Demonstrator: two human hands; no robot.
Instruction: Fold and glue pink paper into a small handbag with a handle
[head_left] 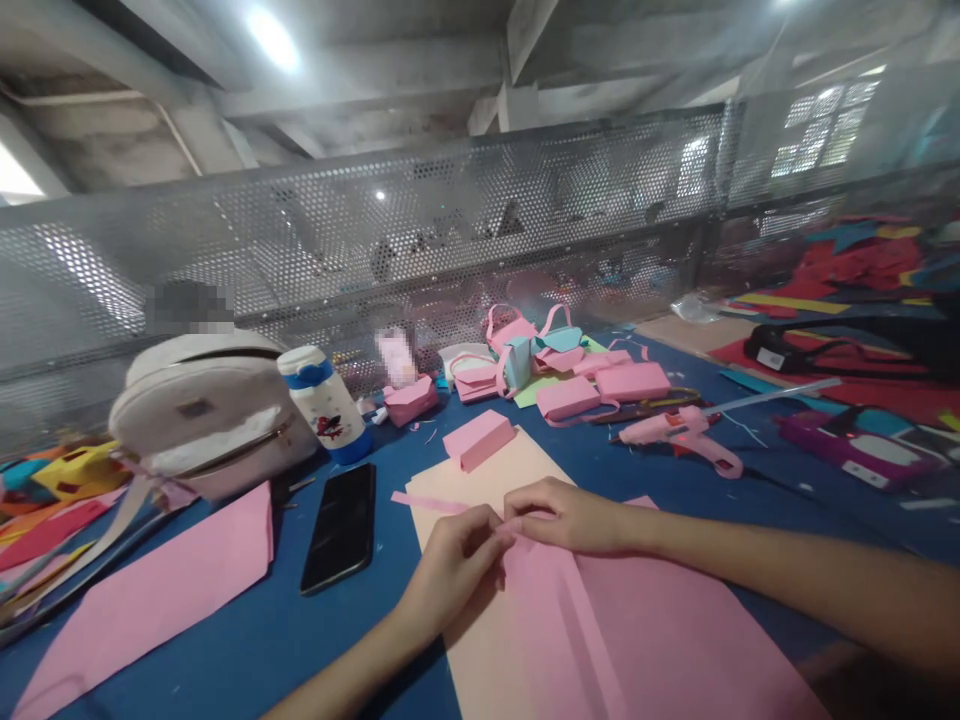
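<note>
A large pink sheet, paper or thin foam, lies over cream sheets in front of me. My left hand is closed, pinching the far edge of a folded part of the pink sheet. Close against it, my right hand is also closed, its fingertips on that same edge. A narrow pink strip sticks out leftward beyond my left hand; where it ends under the fingers is hidden. Just past the hands, a folded pink box shape rests on the cream sheets.
A pink glue gun lies right, beyond my right forearm. Small pink and blue paper bags sit at the back. Left are a phone, a bottle, a pale backpack and another pink sheet. A perforated metal screen bounds the table.
</note>
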